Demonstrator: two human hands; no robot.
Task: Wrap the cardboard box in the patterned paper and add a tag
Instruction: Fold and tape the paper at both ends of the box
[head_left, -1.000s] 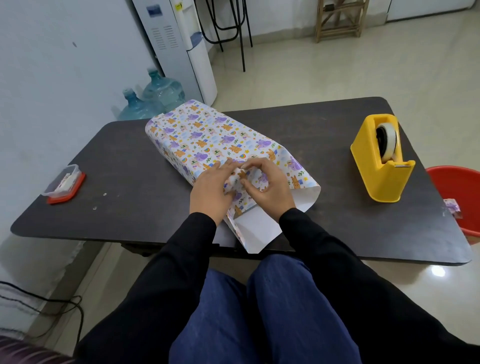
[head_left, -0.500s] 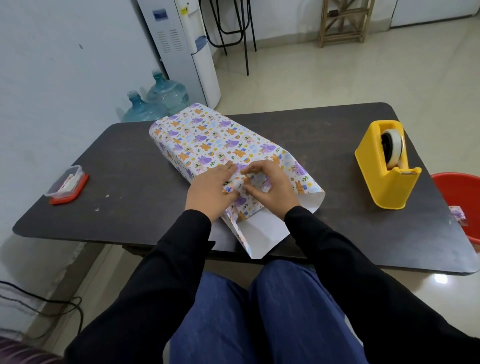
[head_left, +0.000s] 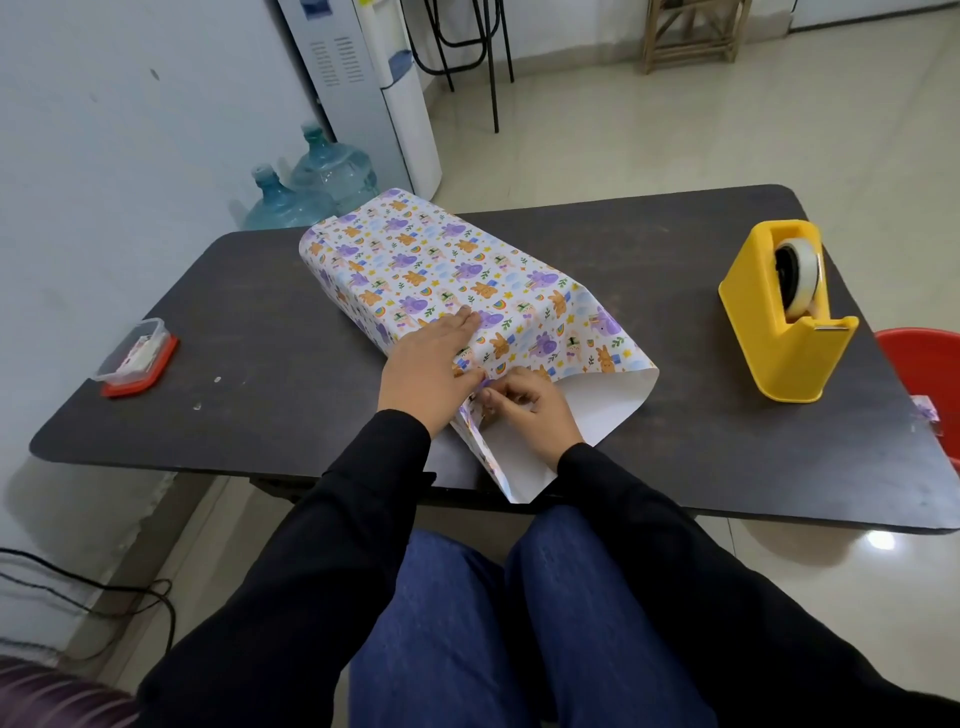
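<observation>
The patterned paper (head_left: 441, 265), white with purple and orange animals, is wrapped round the box, which is fully hidden under it, on the dark table (head_left: 270, 332). The near end of the paper stands open, showing its white inside. My left hand (head_left: 428, 364) lies flat with straight fingers on top of the wrapped paper. My right hand (head_left: 524, 405) has curled fingers pinching the paper's edge at the near open end, just beside the left hand.
A yellow tape dispenser (head_left: 784, 317) stands on the table's right side. A small clear container on a red lid (head_left: 137, 356) sits at the left. A red bin (head_left: 930, 374) is beyond the right edge. Water bottles (head_left: 317, 187) stand behind the table.
My left hand has spread flat and slid forward on the paper. My right hand has drawn back toward me, down to the paper's near edge.
</observation>
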